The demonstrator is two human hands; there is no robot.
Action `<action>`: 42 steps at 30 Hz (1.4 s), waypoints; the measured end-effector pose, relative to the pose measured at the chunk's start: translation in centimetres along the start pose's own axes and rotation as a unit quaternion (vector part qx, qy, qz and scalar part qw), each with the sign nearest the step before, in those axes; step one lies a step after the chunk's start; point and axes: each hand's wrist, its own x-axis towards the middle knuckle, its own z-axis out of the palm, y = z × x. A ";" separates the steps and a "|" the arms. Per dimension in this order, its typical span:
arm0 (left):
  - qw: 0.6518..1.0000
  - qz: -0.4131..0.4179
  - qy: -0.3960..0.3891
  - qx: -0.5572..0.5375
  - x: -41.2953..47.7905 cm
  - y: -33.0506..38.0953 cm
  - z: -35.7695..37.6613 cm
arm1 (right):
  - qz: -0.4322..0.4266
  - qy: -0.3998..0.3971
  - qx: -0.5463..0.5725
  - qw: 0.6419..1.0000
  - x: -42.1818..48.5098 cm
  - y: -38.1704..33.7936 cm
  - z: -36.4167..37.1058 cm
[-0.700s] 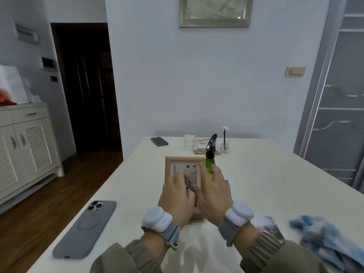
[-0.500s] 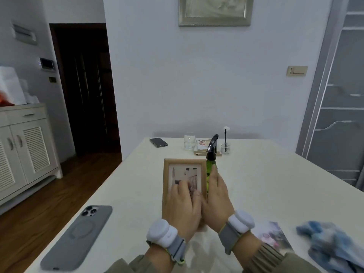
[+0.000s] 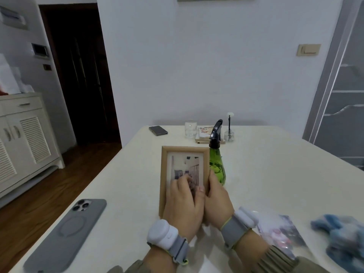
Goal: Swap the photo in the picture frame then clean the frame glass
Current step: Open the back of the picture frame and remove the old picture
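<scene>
1. A cream-white counter (image 3: 275, 174) is filling the lower part of the view in a room with pale walls, a dark doorway at the left and a grey sliding door at the right.
2. A light wooden picture frame (image 3: 165, 174) is lying near the middle of the counter, face up, showing a small photo (image 3: 189, 166) inside a pale mat.
3. The left hand (image 3: 182, 205) is resting on the lower part of the frame, its fingers (image 3: 185, 179) lying close together over the photo's bottom area, pressing on the front rather than gripping.
4. The right hand (image 3: 217, 203) is lying along the frame's right edge, fingers narrow and held against the wood, thumb touching the left hand.
5. Both wrists are wearing white sensor units on grey straps, with olive ribbed sleeves behind them.
6. A green translucent spray bottle with a black trigger (image 3: 216, 164) is standing upright just beside the frame's right edge.
7. A loose glossy photo print (image 3: 281, 235) is lying near the right wrist, and a crumpled blue cloth (image 3: 342, 239) is sitting further right.
8. A grey-cased smartphone (image 3: 65, 235) is lying face down at the left, well apart from the frame.
9. At the far edge are sitting a dark phone (image 3: 158, 130), a clear drinking glass (image 3: 190, 129), a small stack of coasters or cards (image 3: 204, 134) and a little glass vase with dark stems (image 3: 229, 133).
</scene>
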 end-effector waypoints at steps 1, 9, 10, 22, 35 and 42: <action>1.000 0.000 0.002 0.000 -0.1 0.0 0.0 | 0.003 0.000 0.008 1.000 0.0 0.1 0.1; 0.998 -0.031 0.033 -0.037 0.0 0.0 -0.1 | 0.024 0.013 0.063 0.998 0.2 -0.4 1.0; 0.998 -0.031 0.036 -0.049 0.0 0.0 -0.2 | 0.021 0.018 0.063 0.998 0.3 -0.6 1.0; 0.942 -0.101 0.041 -0.318 1.6 -1.2 -1.6 | -0.108 0.053 0.009 0.993 0.3 -3.4 3.2; 0.899 -0.190 0.044 -0.393 2.6 -2.0 -1.8 | -0.142 0.030 -0.056 0.988 -0.1 -3.6 4.0; 0.888 -0.217 0.047 -0.402 2.8 -2.5 -2.0 | -0.160 -0.014 -0.138 0.977 -0.2 -3.1 4.1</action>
